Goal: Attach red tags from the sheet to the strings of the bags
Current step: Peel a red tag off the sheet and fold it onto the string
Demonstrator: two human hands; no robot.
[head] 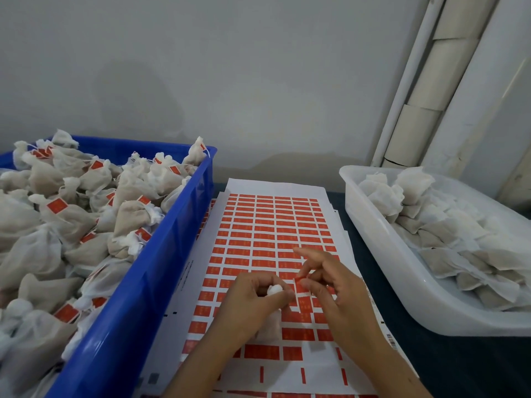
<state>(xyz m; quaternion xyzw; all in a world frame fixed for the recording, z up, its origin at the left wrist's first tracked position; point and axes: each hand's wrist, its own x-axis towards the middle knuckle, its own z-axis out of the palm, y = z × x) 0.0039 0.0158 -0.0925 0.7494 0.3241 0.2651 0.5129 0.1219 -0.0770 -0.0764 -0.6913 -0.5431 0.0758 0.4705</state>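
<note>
Red tags fill the sticker sheet that we keep flat on the desk directly under both hands, so a fresh tag lies just beneath the fingertips. Our left hand curls round the gathered neck of a small white mesh bag, lifting its knotted top towards the right hand so that the string sits where a tag can fold over it; the string itself is too fine to make out. Our right hand pinches a single red tag between thumb and forefinger, its other fingers fanned loose above the sheet, just beside the bag's neck and, as far as we can judge, a touch apart from it.

To the left of the left hand stands a blue crate heaped with bags already carrying red tags, placed there, we judge, for a short drop once a bag is done. To the right of the right hand sits a white translucent tub holding bags with no tags showing, seemingly the supply. Rows nearest our wrists are largely stripped of tags, while those beyond the fingertips remain full, which suggests we work outward from the near edge.
</note>
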